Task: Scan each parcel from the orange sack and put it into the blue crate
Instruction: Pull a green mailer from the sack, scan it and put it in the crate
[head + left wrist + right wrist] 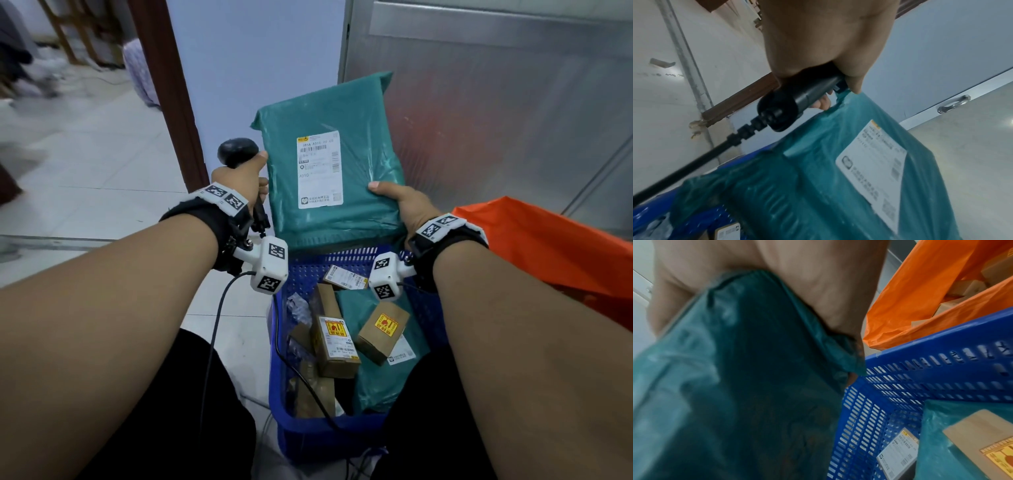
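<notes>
A large teal mailer parcel (363,164) with a white shipping label (319,169) stands upright over the far rim of the blue crate (301,431). My right hand (400,205) grips its lower right edge, thumb on the front; the right wrist view shows the parcel (735,386) against my palm. My left hand (239,181) holds a black corded barcode scanner (237,150) just left of the parcel, beside its left edge. In the left wrist view the scanner's handle (797,100) sits in my curled fingers beside the parcel (818,186). The orange sack (548,246) lies at the right.
Several cardboard boxes (335,346) and another teal mailer (383,380) lie inside the crate. Brown boxes (966,287) show within the sack's mouth. A metal cabinet (496,102) stands behind, a brown door frame (164,85) at the left. The scanner's cable (219,315) hangs down.
</notes>
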`<state>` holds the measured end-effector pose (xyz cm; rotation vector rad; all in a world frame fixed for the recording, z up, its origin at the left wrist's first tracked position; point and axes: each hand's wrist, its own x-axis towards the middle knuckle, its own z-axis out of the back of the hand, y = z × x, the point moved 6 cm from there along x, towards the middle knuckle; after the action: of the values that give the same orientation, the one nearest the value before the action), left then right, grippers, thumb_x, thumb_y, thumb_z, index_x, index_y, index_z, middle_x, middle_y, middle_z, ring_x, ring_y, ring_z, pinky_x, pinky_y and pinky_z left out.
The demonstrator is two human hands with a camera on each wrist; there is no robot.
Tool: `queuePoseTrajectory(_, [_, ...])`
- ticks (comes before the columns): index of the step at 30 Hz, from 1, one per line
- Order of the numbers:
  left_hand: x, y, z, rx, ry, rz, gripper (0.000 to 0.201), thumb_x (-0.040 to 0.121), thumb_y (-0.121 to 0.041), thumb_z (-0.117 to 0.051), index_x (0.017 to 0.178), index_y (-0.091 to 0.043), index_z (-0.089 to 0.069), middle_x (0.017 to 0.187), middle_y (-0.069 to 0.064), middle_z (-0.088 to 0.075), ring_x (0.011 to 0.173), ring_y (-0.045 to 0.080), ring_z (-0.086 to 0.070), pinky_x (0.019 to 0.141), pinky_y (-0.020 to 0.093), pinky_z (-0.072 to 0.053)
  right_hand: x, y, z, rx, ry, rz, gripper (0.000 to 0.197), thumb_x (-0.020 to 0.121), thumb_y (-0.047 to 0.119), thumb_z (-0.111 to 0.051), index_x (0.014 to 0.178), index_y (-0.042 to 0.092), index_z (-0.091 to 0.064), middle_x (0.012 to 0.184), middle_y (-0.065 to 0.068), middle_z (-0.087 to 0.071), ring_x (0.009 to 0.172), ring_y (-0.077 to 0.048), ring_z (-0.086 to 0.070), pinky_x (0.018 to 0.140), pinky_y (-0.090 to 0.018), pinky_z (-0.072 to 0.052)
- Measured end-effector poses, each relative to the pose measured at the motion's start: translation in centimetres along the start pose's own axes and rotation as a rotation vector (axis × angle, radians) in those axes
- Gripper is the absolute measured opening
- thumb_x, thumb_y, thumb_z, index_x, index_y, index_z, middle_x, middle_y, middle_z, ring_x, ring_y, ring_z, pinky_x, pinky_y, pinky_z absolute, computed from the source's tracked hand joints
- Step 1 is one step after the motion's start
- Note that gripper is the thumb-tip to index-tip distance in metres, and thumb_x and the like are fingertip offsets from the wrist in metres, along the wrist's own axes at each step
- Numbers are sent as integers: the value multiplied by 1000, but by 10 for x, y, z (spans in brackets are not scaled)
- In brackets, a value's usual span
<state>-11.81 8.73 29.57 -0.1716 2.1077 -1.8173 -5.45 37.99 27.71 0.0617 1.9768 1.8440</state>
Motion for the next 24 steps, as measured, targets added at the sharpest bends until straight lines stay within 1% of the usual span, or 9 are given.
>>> queuePoseTrajectory(2, [-3,-5,-4,-17,42,44,35,82,-32,-81,83,-1,-63,60,10,-66,45,19,-55,46,21,-46,-1,2,4,-4,-69,22,82,41,38,-96,111,4,-71,92,-14,-77,81,-33,-76,76,-51,-62])
queuePoseTrajectory(3, [-5,-6,-8,-24,85,67,34,82,-31,-80,80,-2,-61,64,13,-68,44,18,-54,46,20,-45,-2,2,8,-18,-111,26,82,44,38,-94,113,4,-68,92,-13,-77,78,-33,-76,74,-47,-62])
queuePoseTrajectory(4, [-8,-7,-14,-47,153,99,34,83,-31,-78,80,-3,-60,70,15,-70,44,18,-54,45,20,-45,-1,1,12,-44,-154,21,88,43,41,-93,117,4,-65,95,-12,-76,77,-33,-75,75,-46,-62])
queuePoseTrajectory(6, [-19,-6,-28,-67,335,177,36,86,-36,-74,81,-4,-58,80,17,-72,45,16,-55,45,20,-45,-3,-2,20,-113,-229,-9,107,35,53,-89,126,9,-55,104,-10,-70,83,-33,-72,83,-47,-59])
queuePoseTrajectory(8, [-32,-4,-40,-28,481,228,37,92,-39,-68,76,-7,-56,75,13,-72,47,13,-54,44,19,-45,-1,-5,27,-153,-274,-13,115,30,58,-86,130,12,-53,106,-8,-68,85,-32,-71,86,-46,-57])
queuePoseTrajectory(10, [-42,-2,-49,9,546,251,37,94,-37,-65,72,-10,-54,73,12,-70,47,12,-54,43,18,-45,0,-4,30,-170,-282,-17,113,30,57,-86,129,12,-55,104,-7,-69,83,-32,-71,86,-45,-58])
queuePoseTrajectory(15, [-52,1,-58,-15,580,280,28,94,-21,-57,68,-13,-51,72,10,-71,47,11,-53,45,17,-45,3,-4,31,-161,-270,-16,108,28,54,-88,123,10,-58,98,-9,-72,77,-33,-74,81,-47,-60])
queuePoseTrajectory(22, [-56,-4,-61,-55,545,246,24,92,-17,-55,68,-13,-50,64,6,-64,48,12,-51,46,18,-45,15,-12,39,-195,-242,-28,111,19,56,-92,117,14,-62,94,-9,-76,72,-34,-75,79,-50,-60])
queuePoseTrajectory(24, [-57,-4,-61,-37,550,238,24,91,-17,-55,68,-14,-49,63,6,-62,48,13,-51,46,18,-45,15,-12,40,-195,-235,-26,106,22,53,-93,116,13,-64,92,-9,-77,70,-34,-75,77,-50,-61])
